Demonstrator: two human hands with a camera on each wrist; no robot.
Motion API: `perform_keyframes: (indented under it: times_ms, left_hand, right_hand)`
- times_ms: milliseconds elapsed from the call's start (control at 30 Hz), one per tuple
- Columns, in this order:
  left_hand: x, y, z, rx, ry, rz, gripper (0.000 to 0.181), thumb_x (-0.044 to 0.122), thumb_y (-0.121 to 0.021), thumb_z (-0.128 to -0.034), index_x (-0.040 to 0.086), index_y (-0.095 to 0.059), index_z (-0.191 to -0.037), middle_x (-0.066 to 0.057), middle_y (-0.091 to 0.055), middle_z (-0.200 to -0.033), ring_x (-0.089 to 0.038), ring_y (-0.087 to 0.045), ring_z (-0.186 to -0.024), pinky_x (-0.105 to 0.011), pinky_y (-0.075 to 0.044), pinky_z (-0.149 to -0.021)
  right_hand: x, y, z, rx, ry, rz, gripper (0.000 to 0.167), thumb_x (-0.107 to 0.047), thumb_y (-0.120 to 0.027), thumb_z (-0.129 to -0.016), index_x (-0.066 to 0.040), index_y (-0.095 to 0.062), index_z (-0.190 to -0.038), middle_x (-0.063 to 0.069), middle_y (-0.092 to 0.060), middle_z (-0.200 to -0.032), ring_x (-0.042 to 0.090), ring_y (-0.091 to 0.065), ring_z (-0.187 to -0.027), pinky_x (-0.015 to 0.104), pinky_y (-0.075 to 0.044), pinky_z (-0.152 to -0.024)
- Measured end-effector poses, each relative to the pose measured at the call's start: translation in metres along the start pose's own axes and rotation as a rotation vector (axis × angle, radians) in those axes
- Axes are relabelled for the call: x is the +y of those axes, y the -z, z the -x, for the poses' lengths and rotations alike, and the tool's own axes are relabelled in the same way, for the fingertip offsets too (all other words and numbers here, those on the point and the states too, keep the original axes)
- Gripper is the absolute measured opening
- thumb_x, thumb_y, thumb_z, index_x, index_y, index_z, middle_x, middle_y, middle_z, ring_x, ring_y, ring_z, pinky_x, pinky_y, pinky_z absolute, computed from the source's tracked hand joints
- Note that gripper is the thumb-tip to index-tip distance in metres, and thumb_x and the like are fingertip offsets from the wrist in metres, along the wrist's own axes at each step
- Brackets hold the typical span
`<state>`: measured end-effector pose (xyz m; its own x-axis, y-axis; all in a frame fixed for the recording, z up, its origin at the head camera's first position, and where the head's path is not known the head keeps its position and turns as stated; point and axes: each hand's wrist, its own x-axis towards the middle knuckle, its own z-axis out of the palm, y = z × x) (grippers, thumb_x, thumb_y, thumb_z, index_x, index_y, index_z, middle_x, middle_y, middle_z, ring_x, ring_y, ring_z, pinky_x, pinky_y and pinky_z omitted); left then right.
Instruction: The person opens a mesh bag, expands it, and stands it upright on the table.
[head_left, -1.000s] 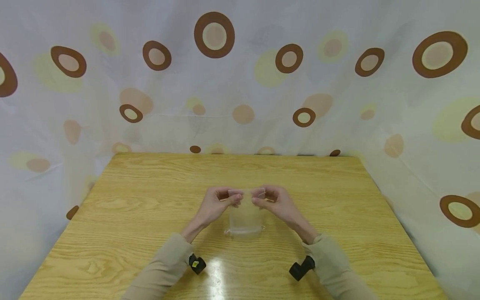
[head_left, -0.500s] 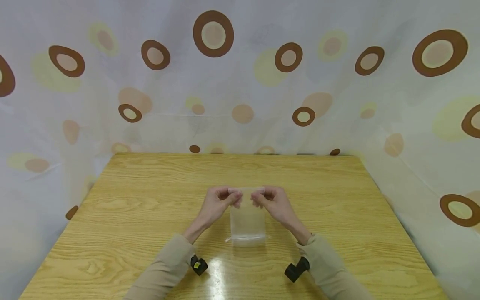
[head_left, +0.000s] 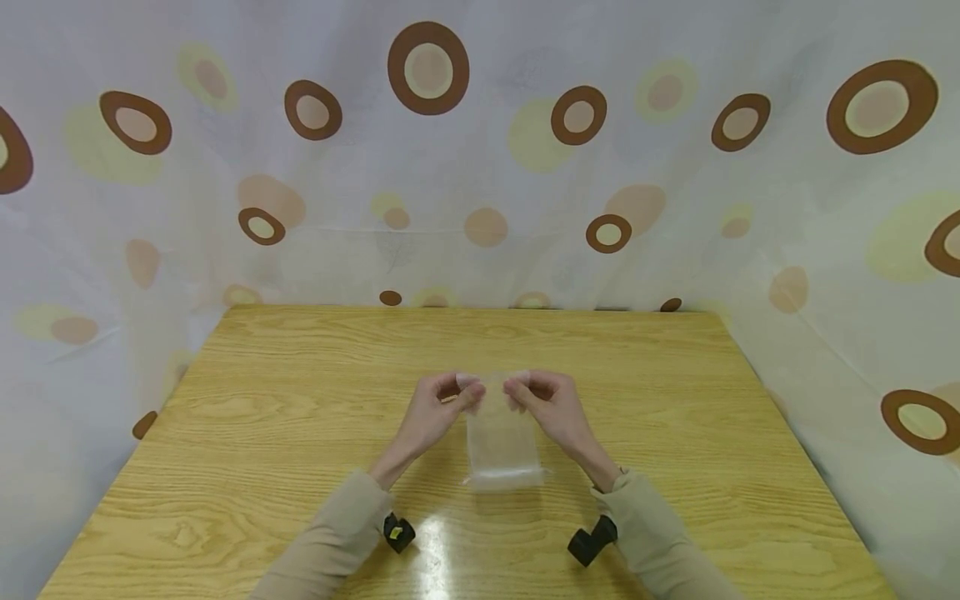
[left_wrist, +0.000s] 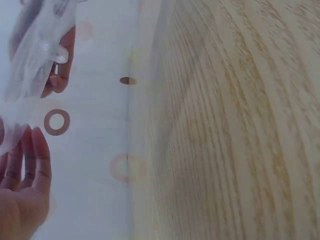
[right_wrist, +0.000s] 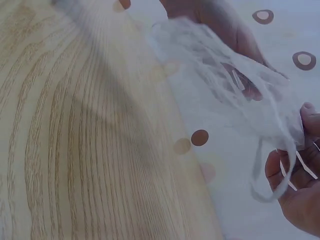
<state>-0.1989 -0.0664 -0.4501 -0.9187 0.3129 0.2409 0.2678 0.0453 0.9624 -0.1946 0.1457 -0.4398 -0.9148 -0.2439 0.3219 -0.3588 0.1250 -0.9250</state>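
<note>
A sheer white drawstring pouch [head_left: 504, 446] hangs between my two hands, its gathered band and string ends toward me. My left hand [head_left: 435, 410] pinches its far edge at the left corner, thumb on the near side. On the right corner, my right hand [head_left: 553, 408] holds the same edge in a matching pinch. The right wrist view shows the pouch [right_wrist: 225, 75] as thin crinkled fabric with a ribbon loop [right_wrist: 272, 192] dangling near my right hand [right_wrist: 300, 185]. Whether anything is inside cannot be seen.
A wood-grain table [head_left: 300, 358] lies beneath the hands. Behind it and at both sides hangs a pale curtain [head_left: 480, 167] printed with brown and yellow ovals. Black wrist cameras [head_left: 399, 532] are strapped at both beige sleeves [head_left: 326, 529].
The pouch's hanging end has swung toward me and slightly right, so more of its length shows. Both hands stay nearly in place, still pinching its far edge.
</note>
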Motion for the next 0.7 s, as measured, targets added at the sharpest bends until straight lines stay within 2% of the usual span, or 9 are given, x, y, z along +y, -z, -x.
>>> perform_keyframes:
  times_ms: [100, 200, 267, 333, 433, 467, 567, 633, 700]
  left_hand:
    - [0.0013, 0.0015, 0.0022, -0.018, -0.033, 0.012, 0.043, 0.008, -0.076, -0.0899, 0.000, -0.060, -0.130, -0.027, -0.066, -0.112, -0.005, -0.068, -0.088, -0.025, -0.060, -0.081]
    - [0.0027, 0.0032, 0.0029, -0.047, -0.083, 0.009, 0.051, 0.006, -0.082, -0.0827, 0.004, -0.061, -0.129, -0.024, -0.064, -0.114, -0.007, -0.066, -0.083, -0.026, -0.060, -0.080]
    - [0.0033, 0.0042, 0.0027, -0.055, -0.114, -0.013, 0.047, 0.006, -0.084, -0.0804, 0.003, -0.065, -0.123, -0.024, -0.064, -0.113, -0.006, -0.064, -0.079, -0.026, -0.059, -0.079]
    - [0.0037, 0.0045, 0.0024, -0.050, -0.134, -0.042, 0.040, 0.006, -0.084, -0.0803, 0.004, -0.068, -0.116, -0.023, -0.067, -0.103, -0.005, -0.063, -0.073, -0.025, -0.058, -0.075]
    - [0.0043, 0.0036, 0.0021, -0.027, -0.159, -0.068, 0.031, 0.005, -0.084, -0.0808, 0.005, -0.070, -0.109, -0.020, -0.068, -0.093, -0.004, -0.063, -0.070, -0.023, -0.056, -0.069]
    - [0.0044, 0.0034, 0.0020, -0.016, -0.172, -0.078, 0.028, 0.004, -0.083, -0.0809, 0.005, -0.071, -0.106, -0.018, -0.069, -0.093, -0.004, -0.063, -0.070, -0.022, -0.055, -0.067]
    - [0.0038, 0.0028, 0.0021, 0.003, -0.225, -0.081, 0.016, 0.002, -0.081, -0.0820, 0.003, -0.073, -0.096, -0.016, -0.067, -0.095, -0.003, -0.063, -0.074, -0.022, -0.056, -0.067]
    - [0.0029, 0.0030, 0.0025, 0.018, -0.271, -0.079, 0.009, -0.001, -0.080, -0.0824, 0.000, -0.074, -0.090, -0.018, -0.065, -0.099, -0.002, -0.063, -0.079, -0.022, -0.057, -0.069]
    - [0.0016, 0.0027, 0.0027, 0.036, -0.314, -0.077, 0.006, -0.003, -0.079, -0.0821, -0.001, -0.074, -0.085, -0.020, -0.064, -0.102, -0.002, -0.064, -0.085, -0.023, -0.059, -0.072]
  right_hand:
    - [-0.0005, 0.0001, 0.0005, 0.011, 0.003, 0.003, 0.018, -0.005, -0.066, -0.097, 0.012, -0.071, -0.096, -0.010, -0.067, -0.072, 0.003, -0.060, -0.066, 0.027, -0.055, -0.063]
    - [-0.0002, -0.0003, 0.0014, 0.014, 0.014, 0.011, 0.017, -0.004, -0.067, -0.096, 0.012, -0.073, -0.097, -0.010, -0.067, -0.071, 0.004, -0.062, -0.066, 0.025, -0.057, -0.066]
    - [-0.0001, -0.0011, 0.0019, 0.011, 0.018, 0.013, 0.017, -0.004, -0.068, -0.095, 0.012, -0.073, -0.096, -0.009, -0.068, -0.072, 0.005, -0.064, -0.066, 0.024, -0.058, -0.068]
    - [-0.0008, -0.0021, 0.0026, 0.011, 0.019, 0.012, 0.016, -0.005, -0.069, -0.095, 0.011, -0.074, -0.095, -0.005, -0.069, -0.072, 0.004, -0.065, -0.067, 0.024, -0.059, -0.069]
    - [-0.0007, -0.0038, 0.0033, 0.005, 0.045, 0.010, 0.013, -0.004, -0.069, -0.094, 0.008, -0.075, -0.091, 0.007, -0.072, -0.074, 0.003, -0.066, -0.068, 0.026, -0.059, -0.068]
    - [-0.0007, -0.0041, 0.0035, 0.002, 0.059, 0.007, 0.012, -0.003, -0.069, -0.094, 0.007, -0.075, -0.091, 0.014, -0.071, -0.075, 0.003, -0.066, -0.068, 0.027, -0.060, -0.067]
    - [0.0010, -0.0040, 0.0044, -0.024, 0.097, 0.000, 0.010, -0.001, -0.068, -0.094, 0.006, -0.075, -0.090, 0.021, -0.071, -0.079, 0.006, -0.067, -0.070, 0.029, -0.060, -0.067]
    - [0.0017, -0.0032, 0.0051, -0.045, 0.105, -0.013, 0.011, -0.001, -0.066, -0.095, 0.006, -0.074, -0.091, 0.019, -0.072, -0.080, 0.008, -0.067, -0.071, 0.030, -0.060, -0.068]
    - [0.0023, -0.0023, 0.0056, -0.076, 0.097, -0.056, 0.017, -0.005, -0.061, -0.100, 0.005, -0.074, -0.093, 0.009, -0.073, -0.080, 0.008, -0.067, -0.072, 0.029, -0.059, -0.068]
